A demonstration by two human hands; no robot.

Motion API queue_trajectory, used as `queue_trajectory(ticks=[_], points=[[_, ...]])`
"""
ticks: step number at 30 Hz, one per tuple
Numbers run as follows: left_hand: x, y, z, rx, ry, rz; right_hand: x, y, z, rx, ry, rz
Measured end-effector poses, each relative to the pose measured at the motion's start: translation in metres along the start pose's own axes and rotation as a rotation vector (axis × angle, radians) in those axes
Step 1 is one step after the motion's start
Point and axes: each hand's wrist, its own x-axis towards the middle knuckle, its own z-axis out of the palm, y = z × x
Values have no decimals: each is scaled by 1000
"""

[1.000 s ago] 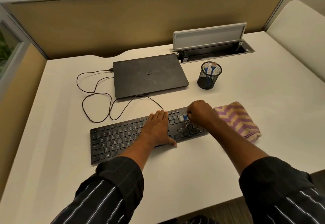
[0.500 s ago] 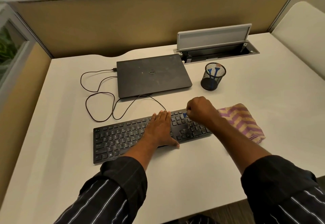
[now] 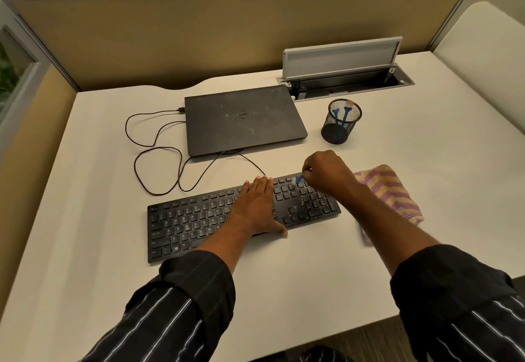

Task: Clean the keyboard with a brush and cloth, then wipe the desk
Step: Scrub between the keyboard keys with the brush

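Note:
A black keyboard [image 3: 199, 219] lies slanted on the white desk [image 3: 284, 290]. My left hand [image 3: 255, 208] rests flat on its middle keys, fingers straight. My right hand [image 3: 326, 171] hovers over the keyboard's right end and pinches a small blue brush [image 3: 297, 180], whose pale tip touches the upper keys. Yellowish crumbs [image 3: 304, 201] speckle the keys below the brush. A purple and yellow striped cloth [image 3: 392, 191] lies crumpled on the desk right of the keyboard, partly behind my right forearm.
A closed dark laptop [image 3: 244, 120] sits behind the keyboard, with a black cable [image 3: 159, 157] looped to its left. A black mesh cup [image 3: 339, 123] with blue brushes stands right of the laptop. An open cable hatch [image 3: 346, 77] lies at the back.
My right hand has drawn the brush from the lower keys up toward the keyboard's far edge. The left hand has stayed flat on the keys. The camera has shifted slightly.

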Motion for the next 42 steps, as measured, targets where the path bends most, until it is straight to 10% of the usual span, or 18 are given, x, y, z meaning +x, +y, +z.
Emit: queue_trajectory(ticks=[42], points=[[-6, 7, -3, 105, -16, -14, -34, 1, 19, -87, -94, -218]])
